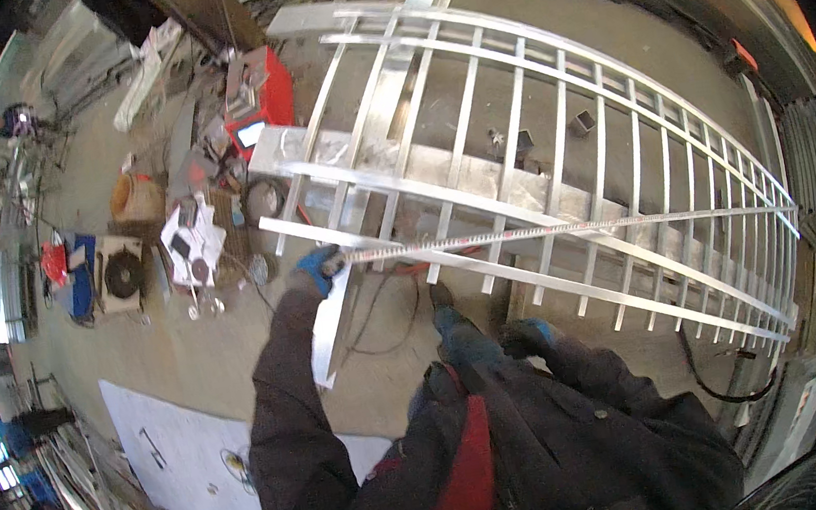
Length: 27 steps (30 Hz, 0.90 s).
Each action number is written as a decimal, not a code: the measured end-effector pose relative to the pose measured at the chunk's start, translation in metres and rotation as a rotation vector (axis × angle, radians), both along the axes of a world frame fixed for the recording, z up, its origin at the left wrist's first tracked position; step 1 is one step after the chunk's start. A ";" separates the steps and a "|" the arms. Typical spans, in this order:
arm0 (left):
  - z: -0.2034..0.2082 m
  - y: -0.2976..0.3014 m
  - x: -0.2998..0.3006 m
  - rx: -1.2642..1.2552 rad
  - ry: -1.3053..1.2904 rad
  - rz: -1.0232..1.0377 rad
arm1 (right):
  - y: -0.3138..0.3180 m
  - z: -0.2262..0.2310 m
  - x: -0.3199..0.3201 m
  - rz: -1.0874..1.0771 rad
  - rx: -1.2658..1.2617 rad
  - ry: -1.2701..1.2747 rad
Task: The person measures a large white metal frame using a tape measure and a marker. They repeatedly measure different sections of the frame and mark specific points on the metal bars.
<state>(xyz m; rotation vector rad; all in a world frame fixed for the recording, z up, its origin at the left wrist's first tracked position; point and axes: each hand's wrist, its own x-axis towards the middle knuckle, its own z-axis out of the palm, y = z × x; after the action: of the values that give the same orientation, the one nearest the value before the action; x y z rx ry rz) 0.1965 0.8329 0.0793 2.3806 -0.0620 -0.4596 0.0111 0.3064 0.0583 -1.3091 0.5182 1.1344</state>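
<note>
Gripping tape measure: left fingers closed on it; right fingers, cannot tell.

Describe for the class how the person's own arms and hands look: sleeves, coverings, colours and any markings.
Both arms are in long, loose, nearly black sleeves. The left hand wears a glove, blue with a darker area; the right hand shows blue and dark covering too, apparently a matching glove. I can't make out any markings on the gloves.
</note>
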 end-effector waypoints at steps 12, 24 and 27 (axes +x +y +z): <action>-0.015 0.179 0.074 0.151 0.001 0.065 | 0.142 -0.002 0.151 0.274 -0.057 -0.589; -0.055 0.264 0.140 -0.056 -0.036 0.148 | 0.297 0.009 0.232 0.334 -0.404 -0.635; -0.065 0.278 0.151 0.038 0.108 0.123 | 0.344 0.007 0.260 0.399 -0.507 -0.948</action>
<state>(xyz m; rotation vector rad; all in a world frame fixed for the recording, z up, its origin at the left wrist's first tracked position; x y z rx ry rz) 0.3471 1.1104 0.0147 2.3760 0.1431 -0.5336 0.2711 0.6509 0.0650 -2.2606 -0.1969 0.5632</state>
